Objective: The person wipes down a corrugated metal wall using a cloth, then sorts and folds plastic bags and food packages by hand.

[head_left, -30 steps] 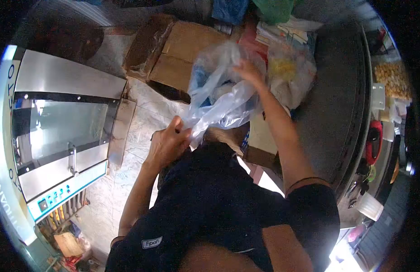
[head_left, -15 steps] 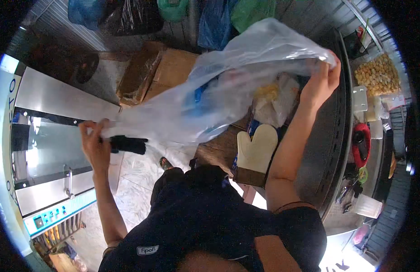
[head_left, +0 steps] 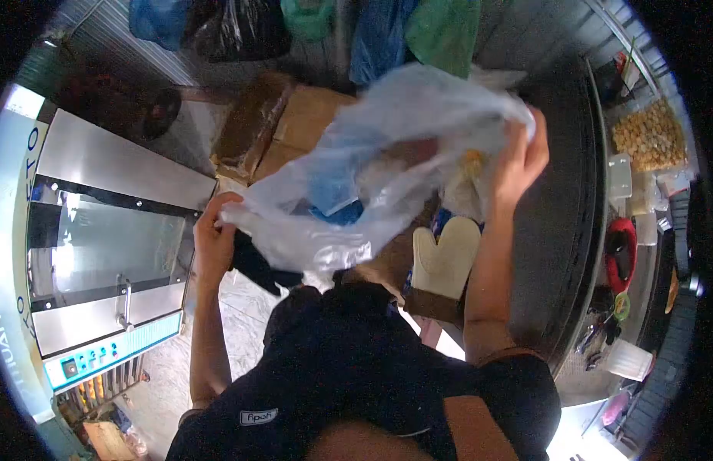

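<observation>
A large, translucent white plastic bag (head_left: 301, 230) is stretched in the air between my two hands. My left hand (head_left: 215, 237) pinches its edge on the left, beside the oven. My right hand (head_left: 518, 160) grips the opposite edge, higher up and blurred by motion. Between them the bag spreads into a wide, loose loop. Blue material shows in and through the film; I cannot tell whether it lies inside or behind. Below the bag's right part lies a cream and brown oven mitt (head_left: 446, 257), near my right forearm.
A steel oven (head_left: 118, 238) with a glass door stands at left. Cardboard boxes (head_left: 314, 115) sit beyond the bag. Blue, black and green bags (head_left: 441, 34) hang at the back wall. On the right, a dark counter (head_left: 552, 230) borders a shelf with a red item (head_left: 621, 242) and a snack-filled bag (head_left: 648, 138).
My hands have come closer together, the left moving right and the right moving left and slightly down. The bag has gone from a stretched sheet to a slacker, wider loop.
</observation>
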A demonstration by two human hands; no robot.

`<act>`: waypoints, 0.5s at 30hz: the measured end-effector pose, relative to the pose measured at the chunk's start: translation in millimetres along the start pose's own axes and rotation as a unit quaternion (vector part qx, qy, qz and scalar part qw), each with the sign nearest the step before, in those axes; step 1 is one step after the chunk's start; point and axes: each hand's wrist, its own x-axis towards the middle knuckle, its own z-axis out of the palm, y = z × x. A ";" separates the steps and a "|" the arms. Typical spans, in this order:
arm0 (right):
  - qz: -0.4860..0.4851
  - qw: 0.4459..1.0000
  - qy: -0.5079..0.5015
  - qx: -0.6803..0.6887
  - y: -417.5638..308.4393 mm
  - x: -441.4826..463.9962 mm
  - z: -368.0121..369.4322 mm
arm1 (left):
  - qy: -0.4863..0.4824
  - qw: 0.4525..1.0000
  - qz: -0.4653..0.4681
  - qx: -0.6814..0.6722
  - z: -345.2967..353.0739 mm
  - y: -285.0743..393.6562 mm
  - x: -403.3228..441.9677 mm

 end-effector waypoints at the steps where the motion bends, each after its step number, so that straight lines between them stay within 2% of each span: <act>1: -0.080 0.994 0.068 -0.014 -11.2 -3.3 4.0 | 0.023 0.995 0.007 -0.095 -4.5 -6.6 3.1; 3: -0.155 0.983 0.093 -0.014 2.1 -10.8 22.4 | 0.021 0.991 0.075 0.105 -10.5 -15.0 0.2; 4: -0.135 0.977 -0.041 -0.161 20.6 -25.3 23.2 | -0.024 0.990 0.087 0.112 -6.1 -27.4 -2.5; 5: -0.110 0.930 -0.168 -0.307 31.9 -35.4 21.0 | -0.074 0.997 -0.018 -0.020 0.4 -34.3 -9.0; 6: -0.014 0.829 -0.416 -0.373 23.1 -31.7 23.8 | -0.099 0.995 0.015 0.021 -1.3 -18.9 -12.4; 7: 0.088 0.656 -0.625 -0.414 14.7 -30.2 26.0 | -0.147 0.987 -0.002 -0.062 -2.2 -17.9 -11.0; 9: 0.037 0.754 -0.611 -0.240 17.0 -37.8 22.4 | -0.159 0.983 0.003 -0.088 -9.7 -0.3 -1.9; 10: 0.020 0.759 -0.604 -0.244 11.0 -31.7 23.4 | -0.149 0.985 0.019 -0.087 -16.3 6.9 4.3; 11: 0.019 0.860 -0.501 -0.098 -0.5 -29.3 20.9 | -0.130 0.969 -0.022 -0.209 -24.5 11.1 5.4; 12: 0.017 0.924 -0.379 0.055 -12.0 -23.9 18.8 | -0.122 0.955 -0.038 -0.268 -27.9 14.9 9.5; 13: 0.008 0.926 -0.374 0.054 -24.7 -13.9 15.2 | -0.112 0.937 -0.053 -0.326 -31.3 18.7 13.8; 15: 0.136 0.895 -0.318 0.282 -43.3 3.6 5.6 | -0.030 0.933 0.010 -0.358 -33.7 27.4 27.2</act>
